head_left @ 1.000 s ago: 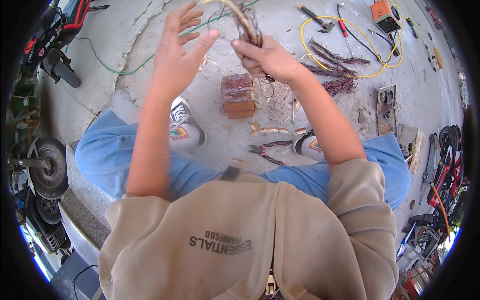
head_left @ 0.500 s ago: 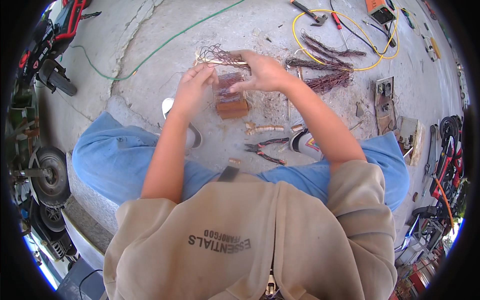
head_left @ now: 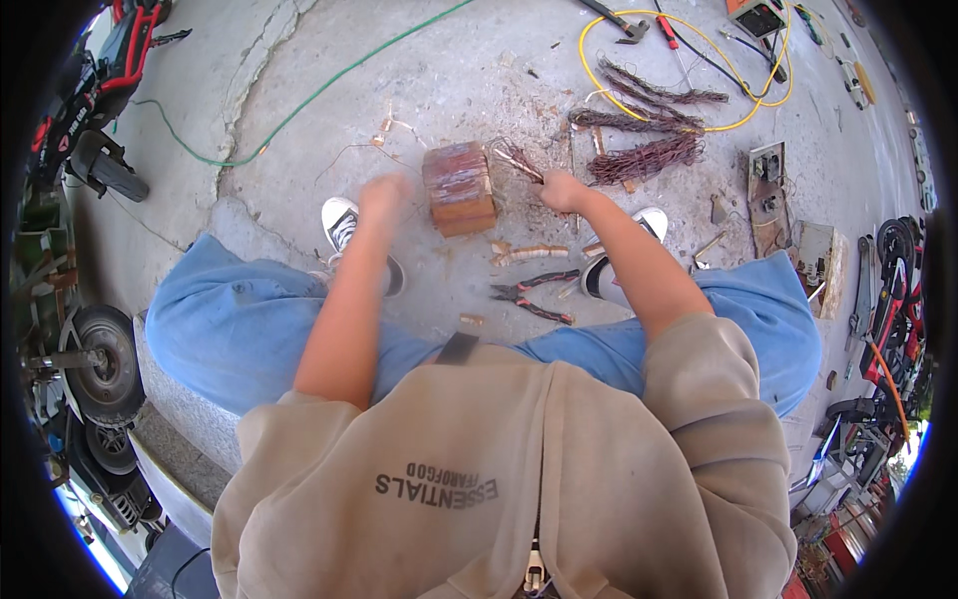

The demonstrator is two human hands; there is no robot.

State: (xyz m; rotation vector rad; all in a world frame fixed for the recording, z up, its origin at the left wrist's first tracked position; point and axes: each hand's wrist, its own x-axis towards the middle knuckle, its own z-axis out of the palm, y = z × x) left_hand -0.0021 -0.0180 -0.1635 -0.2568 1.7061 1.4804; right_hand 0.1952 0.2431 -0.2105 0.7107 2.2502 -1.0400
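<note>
On the concrete floor between my feet stands a rusty brown block (head_left: 461,190), its top streaked dark reddish and its sides orange-brown. Right of it, my right hand (head_left: 565,192) is closed around a small bundle of thin dark-red wire (head_left: 517,158) that sticks out toward the block. My left hand (head_left: 386,198) hovers left of the block without touching it; motion smears its fingers. Beyond that hand lie a fine curved wire (head_left: 344,150) and some pale strips (head_left: 387,128). Larger dark-red wire bundles (head_left: 647,160) rest past my right hand.
Pliers with red-black handles (head_left: 534,298) and a tan strip (head_left: 529,254) lie nearer me. A hammer (head_left: 631,32), a red-handled screwdriver (head_left: 671,40) and a yellow cable (head_left: 733,130) are at the far right. A green hose (head_left: 329,88) crosses the far left. Metal parts (head_left: 768,200) sit right.
My hands were together over the block with wire and a pale strip. Now they are apart: the right has moved right with the wire, the left toward me and left. Pale strips lie on the floor.
</note>
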